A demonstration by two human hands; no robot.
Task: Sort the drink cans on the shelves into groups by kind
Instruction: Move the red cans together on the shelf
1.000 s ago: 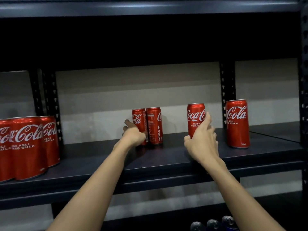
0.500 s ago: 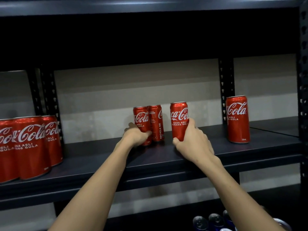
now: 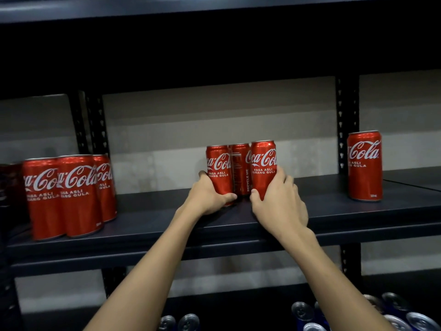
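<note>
Dark metal shelf (image 3: 334, 211) carries it all — left hand (image 3: 207, 196) and right hand (image 3: 279, 199) each wrap fingers round red cans, bunching three mid-shelf, while one stray can (image 3: 364, 165) and seemingly the left cluster (image 3: 69, 194) await joining.

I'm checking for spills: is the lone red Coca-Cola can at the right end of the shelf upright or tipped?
Upright. The lone red Coca-Cola can stands on its base on the dark metal shelf, sides vertical, logo reading level.
</note>
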